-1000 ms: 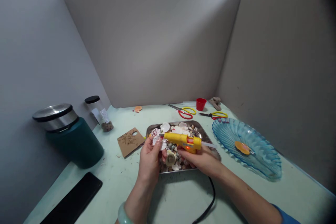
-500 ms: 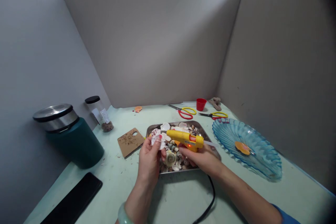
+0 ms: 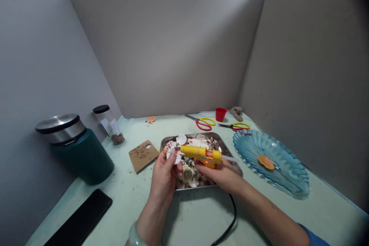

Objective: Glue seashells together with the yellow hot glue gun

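Note:
My right hand (image 3: 220, 173) grips a yellow hot glue gun (image 3: 201, 154) by its handle; a small red light glows on it and a clear glue stick (image 3: 230, 158) sticks out of its back. Pinched in the fingers of my left hand (image 3: 165, 171) is a white shell (image 3: 174, 156). The gun's dark nozzle points left and sits at the shell's upper edge; whether they touch I cannot tell. Below both hands lies a metal tray (image 3: 198, 188) heaped with shells and small stones, partly covered by my hands and the gun.
Left stand a teal flask (image 3: 83, 157), a black phone (image 3: 79, 219), a black-lidded jar (image 3: 107, 123) and a brown card (image 3: 143, 156). At the back are two scissors (image 3: 205, 123) (image 3: 238, 126) and a red cup (image 3: 220, 114). A blue glass dish (image 3: 288, 178) lies right. A black cord (image 3: 231, 219) runs toward me.
The glue gun has shifted slightly left and down, bringing its nozzle over the shell's edge. My left hand keeps hold of the shell in nearly the same place.

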The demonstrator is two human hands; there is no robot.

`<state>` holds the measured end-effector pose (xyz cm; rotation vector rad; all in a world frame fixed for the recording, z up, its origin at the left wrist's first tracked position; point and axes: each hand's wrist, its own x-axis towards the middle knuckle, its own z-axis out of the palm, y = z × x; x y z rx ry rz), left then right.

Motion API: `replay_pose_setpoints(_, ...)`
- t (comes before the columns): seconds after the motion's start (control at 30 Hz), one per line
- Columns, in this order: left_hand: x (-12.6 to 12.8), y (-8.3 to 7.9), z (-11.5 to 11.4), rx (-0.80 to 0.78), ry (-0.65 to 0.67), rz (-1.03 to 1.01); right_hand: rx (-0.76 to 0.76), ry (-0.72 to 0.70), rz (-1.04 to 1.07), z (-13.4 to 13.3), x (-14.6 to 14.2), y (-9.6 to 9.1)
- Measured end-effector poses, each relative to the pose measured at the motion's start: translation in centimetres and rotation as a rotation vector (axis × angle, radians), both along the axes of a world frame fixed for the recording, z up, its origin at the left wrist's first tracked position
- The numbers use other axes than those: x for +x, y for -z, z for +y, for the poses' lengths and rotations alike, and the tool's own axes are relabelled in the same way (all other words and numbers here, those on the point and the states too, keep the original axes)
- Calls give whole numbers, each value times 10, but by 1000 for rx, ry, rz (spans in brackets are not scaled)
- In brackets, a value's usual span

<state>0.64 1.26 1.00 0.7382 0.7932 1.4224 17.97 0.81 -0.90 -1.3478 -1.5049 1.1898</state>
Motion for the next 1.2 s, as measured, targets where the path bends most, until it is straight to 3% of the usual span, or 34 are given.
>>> replay_pose_setpoints(0.33,1,-2,0,-26,46,40,-58,-5,50,-2,-5,-10)
replay_pose_setpoints(0.67,0,-1,1,-34,-7,11,11,-23,-40,-2,-1,-9)
replay_pose_setpoints(0.83,-1,-1,2,-34,-14,20,-24,-26,-21,-2,-2,-8)
replay_pose_setpoints(1.2,2,-3,-1,-47,26,34,-19,71,-2,0,-3,-9)
